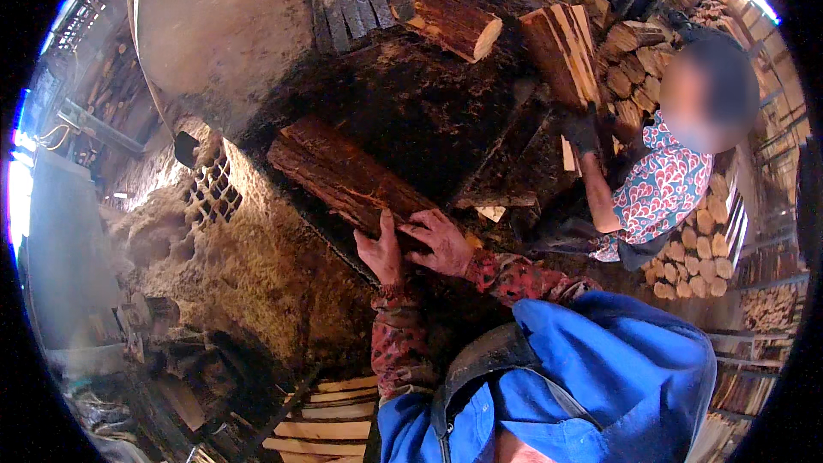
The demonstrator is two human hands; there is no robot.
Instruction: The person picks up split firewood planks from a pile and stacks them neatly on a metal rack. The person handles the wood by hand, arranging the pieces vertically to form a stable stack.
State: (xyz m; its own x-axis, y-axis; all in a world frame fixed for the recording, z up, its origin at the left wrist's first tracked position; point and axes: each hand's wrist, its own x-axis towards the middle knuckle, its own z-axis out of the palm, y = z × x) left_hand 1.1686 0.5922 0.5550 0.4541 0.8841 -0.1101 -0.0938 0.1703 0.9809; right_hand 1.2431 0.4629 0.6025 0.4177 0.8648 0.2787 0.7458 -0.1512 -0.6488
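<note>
A thick bark-covered log [343,171] lies slantwise on the dark, sawdust-covered bed [369,90] in front of me. My left hand [381,253] grips the near end of the log, its thumb up along the bark. Right beside it, my right hand [441,244] has its fingers curled on the log's near right end. Both hands are bare, and camouflage sleeves cover the forearms. Farther off, a second log [459,24] sits by a curtain of dark hanging strips [347,4].
At the right a co-worker in a patterned shirt [660,189] holds sawn boards [566,51] with a dark-gloved hand [581,130]. Stacked logs [694,249] stand behind them. A large dusty metal cover [223,34] rises at the upper left, above heaped sawdust [249,266]. Pale slats [330,429] lie below.
</note>
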